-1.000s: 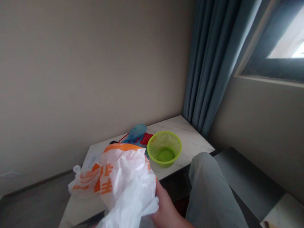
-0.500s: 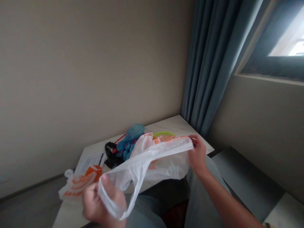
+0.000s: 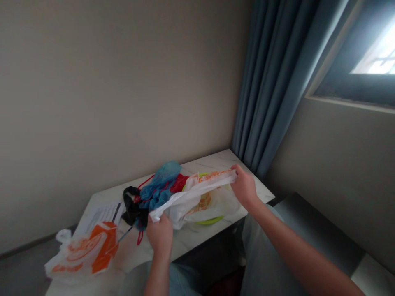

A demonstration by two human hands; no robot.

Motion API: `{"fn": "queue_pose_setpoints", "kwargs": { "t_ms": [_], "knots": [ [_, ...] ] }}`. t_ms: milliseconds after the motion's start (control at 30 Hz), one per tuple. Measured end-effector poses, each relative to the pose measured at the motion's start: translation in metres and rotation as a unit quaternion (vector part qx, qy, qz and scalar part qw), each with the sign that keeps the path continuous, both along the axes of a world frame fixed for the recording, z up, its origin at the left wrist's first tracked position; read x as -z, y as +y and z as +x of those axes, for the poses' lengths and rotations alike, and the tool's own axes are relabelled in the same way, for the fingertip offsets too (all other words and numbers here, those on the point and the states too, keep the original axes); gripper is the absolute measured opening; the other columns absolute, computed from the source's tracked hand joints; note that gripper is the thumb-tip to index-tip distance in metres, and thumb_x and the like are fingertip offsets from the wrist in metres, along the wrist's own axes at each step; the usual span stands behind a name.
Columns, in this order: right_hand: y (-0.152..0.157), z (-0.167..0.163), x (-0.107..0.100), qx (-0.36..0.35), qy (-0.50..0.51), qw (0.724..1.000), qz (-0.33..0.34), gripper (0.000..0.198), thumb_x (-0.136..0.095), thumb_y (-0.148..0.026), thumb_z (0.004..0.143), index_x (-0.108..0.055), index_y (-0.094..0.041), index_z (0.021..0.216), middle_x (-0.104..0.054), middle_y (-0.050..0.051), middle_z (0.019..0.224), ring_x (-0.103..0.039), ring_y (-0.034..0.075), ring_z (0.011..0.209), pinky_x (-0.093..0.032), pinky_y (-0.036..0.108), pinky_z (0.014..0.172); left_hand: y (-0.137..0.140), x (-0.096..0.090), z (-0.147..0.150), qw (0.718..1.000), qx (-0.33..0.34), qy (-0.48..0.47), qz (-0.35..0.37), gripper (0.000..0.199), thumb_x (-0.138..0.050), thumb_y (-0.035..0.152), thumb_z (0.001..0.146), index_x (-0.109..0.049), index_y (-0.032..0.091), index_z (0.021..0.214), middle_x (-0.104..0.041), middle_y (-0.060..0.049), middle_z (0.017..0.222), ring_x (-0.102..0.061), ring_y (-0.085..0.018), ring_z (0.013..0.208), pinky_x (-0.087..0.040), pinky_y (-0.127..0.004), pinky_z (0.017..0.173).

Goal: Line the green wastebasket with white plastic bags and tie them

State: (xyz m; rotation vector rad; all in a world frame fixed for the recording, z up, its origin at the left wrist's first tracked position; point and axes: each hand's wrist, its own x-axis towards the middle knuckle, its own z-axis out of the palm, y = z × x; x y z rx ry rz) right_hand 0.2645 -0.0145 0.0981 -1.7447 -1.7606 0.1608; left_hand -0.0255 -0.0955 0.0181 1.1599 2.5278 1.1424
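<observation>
A white plastic bag with orange print is stretched between my two hands over the table. My left hand is closed on its near left end. My right hand pinches the far right end. Below and behind the bag, parts of a yellow-green rim show; the rest of that object is covered. Left of the bag lies a heap of crumpled blue plastic bags, with a black bag and a red bag against it.
Another white bag with orange print lies at the table's left end. A printed sheet is partly under it. Blue curtains hang beyond the right corner. A dark grey surface is at the right.
My left hand has moved right and up, bringing the bag's left end nearer my right hand. The bag's hanging handle loop no longer shows. My view has shifted slightly.
</observation>
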Motion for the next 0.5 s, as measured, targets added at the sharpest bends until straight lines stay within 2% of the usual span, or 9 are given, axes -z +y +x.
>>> {"fn": "queue_pose_setpoints", "kwargs": {
  "t_ms": [133, 233, 300, 333, 400, 467, 500],
  "knots": [
    [0.014, 0.002, 0.012, 0.0, -0.157, 0.975, -0.156, 0.042, -0.052, -0.006, 0.079, -0.059, -0.015, 0.119, -0.072, 0.016, 0.095, -0.069, 0.027, 0.084, -0.043, 0.032, 0.068, 0.019, 0.009, -0.02, 0.994, -0.035, -0.066, -0.077, 0.036, -0.048, 0.035, 0.087, -0.065, 0.009, 0.104, -0.07, -0.02, 0.094, -0.066, -0.037, 0.097, -0.049, -0.045, 0.082],
    [0.023, -0.001, 0.026, -0.046, -0.202, 0.957, -0.203, 0.036, -0.053, -0.01, 0.083, -0.057, -0.013, 0.119, -0.071, 0.016, 0.102, -0.069, 0.028, 0.092, -0.046, 0.032, 0.072, 0.02, 0.01, -0.025, 0.991, -0.014, -0.072, -0.111, 0.039, -0.052, 0.032, 0.083, -0.06, 0.009, 0.114, -0.07, -0.022, 0.099, -0.066, -0.039, 0.098, -0.05, -0.049, 0.084],
    [0.028, -0.006, 0.035, -0.062, -0.199, 0.958, -0.194, 0.035, -0.053, -0.013, 0.085, -0.055, -0.014, 0.12, -0.068, 0.014, 0.107, -0.069, 0.027, 0.092, -0.047, 0.032, 0.074, 0.012, 0.001, -0.017, 0.997, -0.02, -0.019, -0.069, 0.055, -0.058, 0.029, 0.076, -0.05, 0.007, 0.127, -0.066, -0.024, 0.11, -0.063, -0.04, 0.107, -0.048, -0.053, 0.089],
    [0.03, -0.009, 0.04, -0.065, -0.192, 0.962, -0.185, 0.034, -0.053, -0.015, 0.087, -0.054, -0.015, 0.121, -0.067, 0.014, 0.11, -0.068, 0.026, 0.092, -0.047, 0.032, 0.074, 0.007, -0.006, -0.01, 0.998, -0.032, 0.04, -0.023, 0.065, -0.061, 0.026, 0.073, -0.045, 0.006, 0.132, -0.061, -0.026, 0.12, -0.059, -0.041, 0.115, -0.045, -0.055, 0.095],
    [0.033, -0.015, 0.047, -0.071, -0.172, 0.97, -0.158, 0.033, -0.052, -0.018, 0.089, -0.053, -0.016, 0.121, -0.064, 0.014, 0.116, -0.067, 0.024, 0.092, -0.047, 0.031, 0.075, -0.004, -0.024, 0.008, 0.979, -0.048, 0.183, 0.077, 0.072, -0.063, 0.022, 0.067, -0.042, 0.009, 0.135, -0.049, -0.026, 0.137, -0.043, -0.043, 0.133, -0.031, -0.061, 0.108],
    [0.035, -0.019, 0.054, -0.085, -0.149, 0.978, -0.121, 0.031, -0.052, -0.02, 0.09, -0.053, -0.016, 0.121, -0.061, 0.013, 0.119, -0.065, 0.024, 0.096, -0.047, 0.031, 0.078, -0.008, -0.044, 0.029, 0.957, 0.04, 0.245, 0.15, 0.065, -0.058, 0.017, 0.071, -0.045, 0.012, 0.134, -0.048, -0.022, 0.14, -0.041, -0.038, 0.136, -0.026, -0.057, 0.114],
    [0.036, -0.02, 0.057, -0.094, -0.136, 0.981, -0.101, 0.031, -0.053, -0.021, 0.09, -0.053, -0.016, 0.12, -0.061, 0.013, 0.119, -0.064, 0.024, 0.098, -0.046, 0.031, 0.081, -0.006, -0.052, 0.039, 0.947, 0.108, 0.26, 0.155, 0.058, -0.055, 0.016, 0.074, -0.048, 0.015, 0.132, -0.049, -0.019, 0.14, -0.042, -0.035, 0.135, -0.026, -0.055, 0.114]
  ]
}}
